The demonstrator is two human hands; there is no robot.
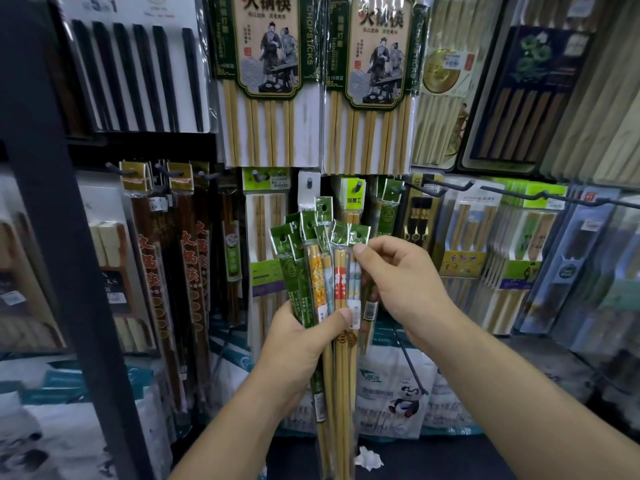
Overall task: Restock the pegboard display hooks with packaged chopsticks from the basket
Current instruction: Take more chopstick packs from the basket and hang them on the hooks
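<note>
Several chopstick pkts fanned, gripped in my left hand, mid-frame; right hand pinches rightmost pkt, possibly two.

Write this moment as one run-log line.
left hand: grips bunch of green-headed clear chopstick packets | right hand: pinches rightmost packet

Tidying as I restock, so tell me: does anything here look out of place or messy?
A crumpled white scrap lies on the dark floor, looking like litter. The chopstick packs in the left hand fan unevenly, headers at different heights, while the right hand pinches one.
</note>
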